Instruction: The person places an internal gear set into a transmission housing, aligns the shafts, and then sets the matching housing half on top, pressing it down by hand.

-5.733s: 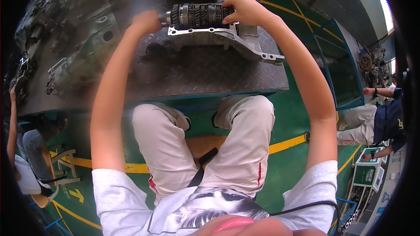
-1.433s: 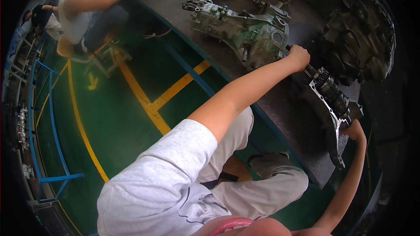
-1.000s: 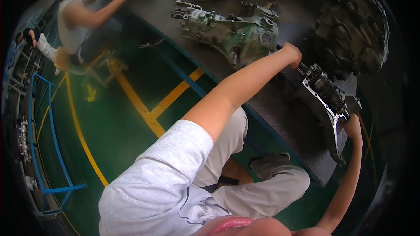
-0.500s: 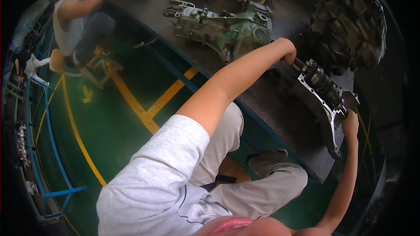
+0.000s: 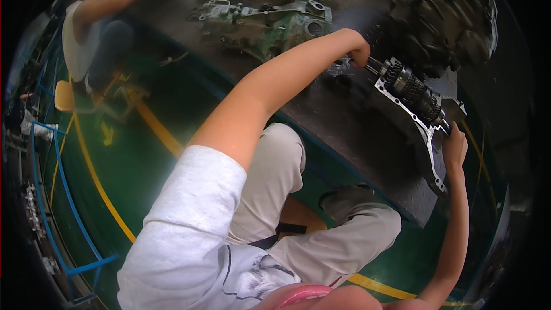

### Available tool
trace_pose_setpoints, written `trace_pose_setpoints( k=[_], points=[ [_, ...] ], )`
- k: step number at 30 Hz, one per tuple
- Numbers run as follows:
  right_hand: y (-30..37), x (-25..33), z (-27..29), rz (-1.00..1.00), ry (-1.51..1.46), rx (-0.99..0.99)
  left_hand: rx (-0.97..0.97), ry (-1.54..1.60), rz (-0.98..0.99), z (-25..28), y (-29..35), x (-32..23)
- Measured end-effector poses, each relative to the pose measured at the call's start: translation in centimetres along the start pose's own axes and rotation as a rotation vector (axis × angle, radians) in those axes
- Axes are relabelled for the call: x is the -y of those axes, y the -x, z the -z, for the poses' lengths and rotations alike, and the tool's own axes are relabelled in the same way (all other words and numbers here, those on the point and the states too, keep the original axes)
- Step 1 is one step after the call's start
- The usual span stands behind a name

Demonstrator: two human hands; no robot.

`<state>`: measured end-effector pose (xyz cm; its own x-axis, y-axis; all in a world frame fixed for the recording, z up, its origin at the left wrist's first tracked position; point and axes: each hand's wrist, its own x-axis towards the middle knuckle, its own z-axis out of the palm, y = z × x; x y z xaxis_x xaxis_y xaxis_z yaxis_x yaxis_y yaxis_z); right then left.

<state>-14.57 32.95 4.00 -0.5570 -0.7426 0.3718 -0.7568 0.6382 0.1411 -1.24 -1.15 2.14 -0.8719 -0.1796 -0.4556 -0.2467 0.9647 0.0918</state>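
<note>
A gear shaft [image 5: 411, 89], a dark metal rod stacked with toothed gears, lies along an open metal transmission housing half [image 5: 430, 144] with a bright, holed flange. My left hand [image 5: 360, 49] is closed around the shaft's far-left end, though its fingers are partly hidden behind the wrist. At the near-right end, my right hand [image 5: 455, 145] grips the other tip, thumb and fingers drawn together. Whether the shaft touches the housing or hangs just above it I cannot tell.
An assembled gearbox [image 5: 275, 24] lies beyond my left forearm on the dark metal table [image 5: 367, 158]. A bulky dark casing [image 5: 445, 20] stands at the back right. Another person [image 5: 80, 31] sits at the far left by the table. Blue railing [image 5: 69, 221] stands at left.
The view has shifted, so the table and parts sit a little higher and further left. Both hands keep their grip on the shaft's ends; its place along the housing looks much the same.
</note>
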Motion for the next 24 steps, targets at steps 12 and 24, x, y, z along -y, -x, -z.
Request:
trace_pose_setpoints(
  k=[12, 24],
  points=[
    [-0.3, 0.4, 0.0, 0.053, 0.054, -0.033, -0.053, -0.035, -0.009, -0.5, -0.5, 0.5],
    [0.2, 0.0, -0.4, 0.102, -0.042, -0.104, 0.010, 0.006, -0.012, 0.0, 0.4, 0.6]
  ],
)
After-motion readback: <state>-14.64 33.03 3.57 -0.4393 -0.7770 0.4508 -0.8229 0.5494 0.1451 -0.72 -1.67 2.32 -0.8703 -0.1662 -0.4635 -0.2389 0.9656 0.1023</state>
